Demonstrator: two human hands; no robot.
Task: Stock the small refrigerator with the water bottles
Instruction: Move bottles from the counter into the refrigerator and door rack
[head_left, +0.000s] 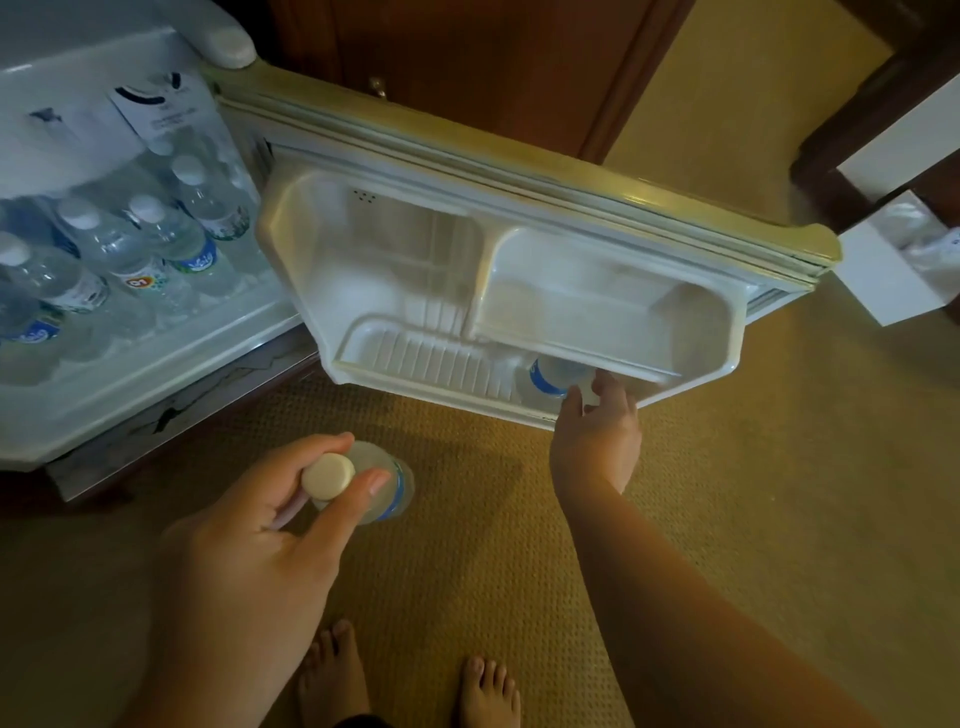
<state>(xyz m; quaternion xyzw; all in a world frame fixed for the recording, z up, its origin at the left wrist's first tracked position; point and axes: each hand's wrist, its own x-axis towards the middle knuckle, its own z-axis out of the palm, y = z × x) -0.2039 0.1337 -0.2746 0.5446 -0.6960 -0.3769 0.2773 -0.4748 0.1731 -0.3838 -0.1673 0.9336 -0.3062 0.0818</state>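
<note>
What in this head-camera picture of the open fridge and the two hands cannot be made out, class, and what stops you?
- Head view: the door-shelf bottle's cap and neck are covered by the right hand.
- Head view: the fridge's left part, with more bottles, is cut off by the frame edge.
- Head view: bottle label print is too blurred to read.
- Head view: the held bottle's base is hidden under the left hand.

Tan carpet (727, 493) meets a dark wooden cabinet (467, 62)

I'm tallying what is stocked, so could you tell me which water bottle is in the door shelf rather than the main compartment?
The blue-labelled bottle under the right hand, alone in the door's bottom shelf.
</note>
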